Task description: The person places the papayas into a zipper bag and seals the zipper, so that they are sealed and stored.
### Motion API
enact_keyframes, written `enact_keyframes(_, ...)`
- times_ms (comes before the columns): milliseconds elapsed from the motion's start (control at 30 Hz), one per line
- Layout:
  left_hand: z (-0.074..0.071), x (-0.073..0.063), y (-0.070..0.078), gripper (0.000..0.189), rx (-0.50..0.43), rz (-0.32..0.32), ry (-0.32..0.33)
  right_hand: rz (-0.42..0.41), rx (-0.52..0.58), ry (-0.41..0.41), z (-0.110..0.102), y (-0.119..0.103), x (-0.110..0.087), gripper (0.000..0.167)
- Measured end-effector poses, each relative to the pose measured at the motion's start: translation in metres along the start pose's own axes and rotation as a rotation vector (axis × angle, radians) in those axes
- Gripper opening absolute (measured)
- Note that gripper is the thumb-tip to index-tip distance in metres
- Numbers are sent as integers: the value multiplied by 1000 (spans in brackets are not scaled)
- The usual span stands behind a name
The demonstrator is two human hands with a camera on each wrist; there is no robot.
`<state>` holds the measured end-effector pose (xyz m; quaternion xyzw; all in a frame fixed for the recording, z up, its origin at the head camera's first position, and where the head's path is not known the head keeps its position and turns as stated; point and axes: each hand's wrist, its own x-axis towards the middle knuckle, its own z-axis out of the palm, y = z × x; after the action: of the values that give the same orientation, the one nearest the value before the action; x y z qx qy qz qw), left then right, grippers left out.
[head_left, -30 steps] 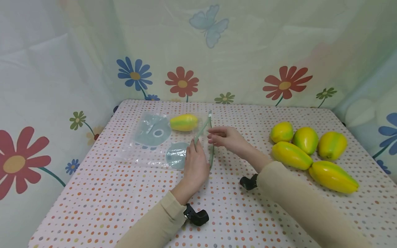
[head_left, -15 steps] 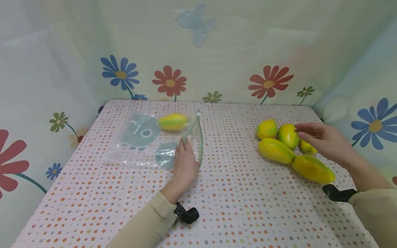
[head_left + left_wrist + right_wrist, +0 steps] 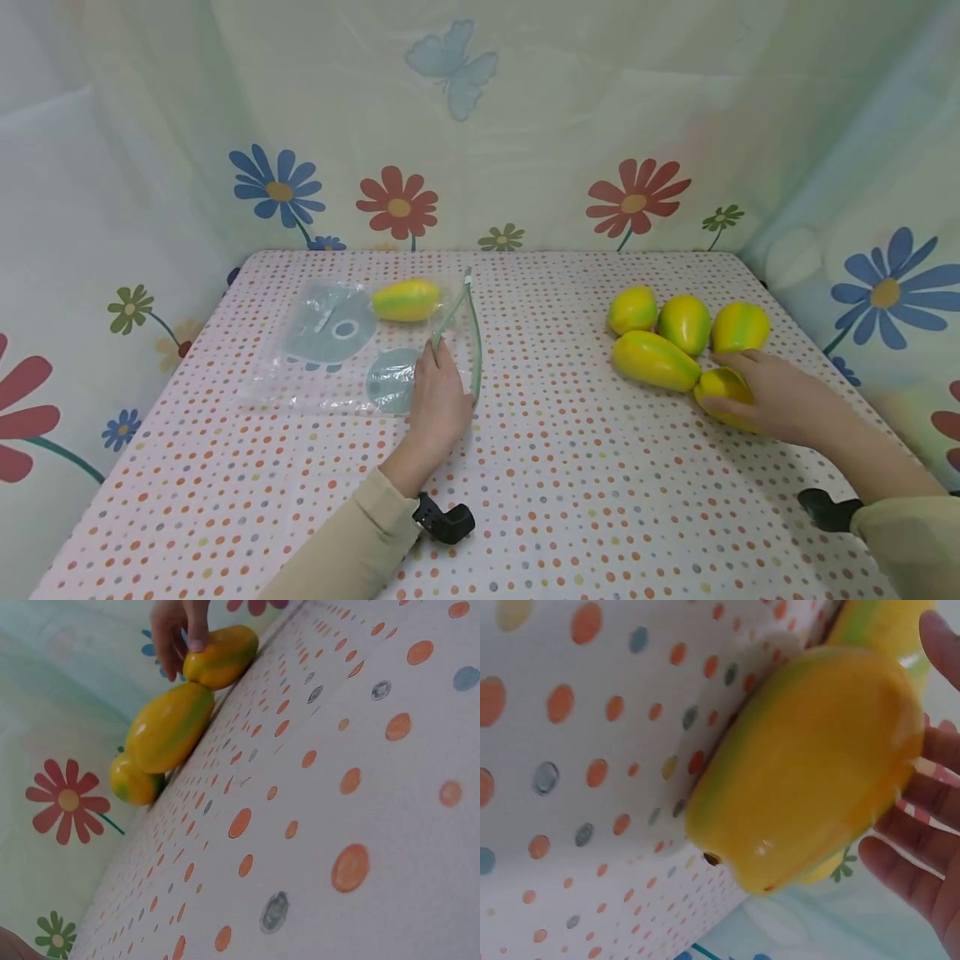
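In the head view a clear plastic zip bag (image 3: 262,379) with pale blue cartoon prints lies flat at the left, one yellow-green papaya (image 3: 407,300) inside. My left hand (image 3: 441,400) pinches one green edge strip of the bag's mouth, which gapes toward the right. On the right side my right hand (image 3: 780,398) reaches over the nearest loose papaya (image 3: 715,385), thumb on one side and fingers on the other. The right wrist view shows this papaya (image 3: 810,765) large, the fingers (image 3: 911,862) spread along its side, not closed round it.
Several more papayas lie grouped by the right hand, among them a long one (image 3: 654,360) and a rounder one (image 3: 741,327). A dotted cloth (image 3: 555,483) covers the table. Behind it hangs a flowered curtain (image 3: 540,125).
My right hand has left the bag's mouth, swung right over the papayas, and come down onto the nearest one. The left hand stays on the bag's edge. The head view has turned slightly right.
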<state>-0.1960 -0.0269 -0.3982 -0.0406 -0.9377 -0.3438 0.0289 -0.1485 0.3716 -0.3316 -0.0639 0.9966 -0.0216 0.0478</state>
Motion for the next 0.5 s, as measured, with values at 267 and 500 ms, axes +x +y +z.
enact_keyframes(267, 0, 1, 0, 93, 4, -1, -1, 33, -122, -14, 10, -5, -3, 82)
enact_keyframes(500, 0, 1, -1, 92, 13, 4, 4, 61, -23, -12, 2, 7, -11, 84)
